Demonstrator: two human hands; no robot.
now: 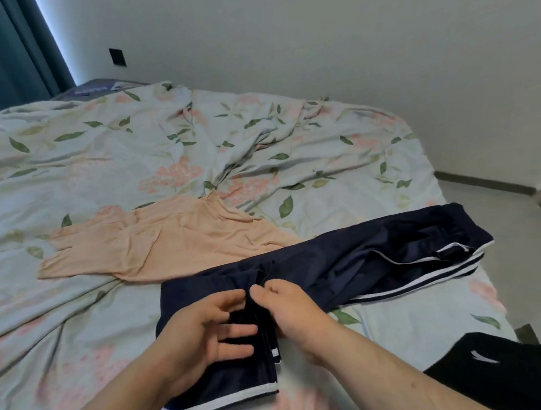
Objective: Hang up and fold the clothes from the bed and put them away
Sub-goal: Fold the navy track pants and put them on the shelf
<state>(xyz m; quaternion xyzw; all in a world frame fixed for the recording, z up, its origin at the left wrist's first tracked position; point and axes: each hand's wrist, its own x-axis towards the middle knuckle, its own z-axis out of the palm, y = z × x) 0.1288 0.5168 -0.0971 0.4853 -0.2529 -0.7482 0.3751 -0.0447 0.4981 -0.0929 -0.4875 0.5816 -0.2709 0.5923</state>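
Lower centre: the left hand (207, 334) lies flat on the navy garment (378, 255), fingers spread and fairly straight. The right hand (289, 312), just beside it, has its thumb on a raised fold, the fingers apparently tucked into the cloth; both hands meet at this ridge. The garment's white-edged near end lies beneath the left hand. Its long axis runs obliquely to the right edge of the frame, so the unfolded length lies on the right hand's side. Lower right: a black garment (515, 376). Beyond, left of centre: a peach garment (175, 240), touching the navy one, on the floral bed cover (67, 155).
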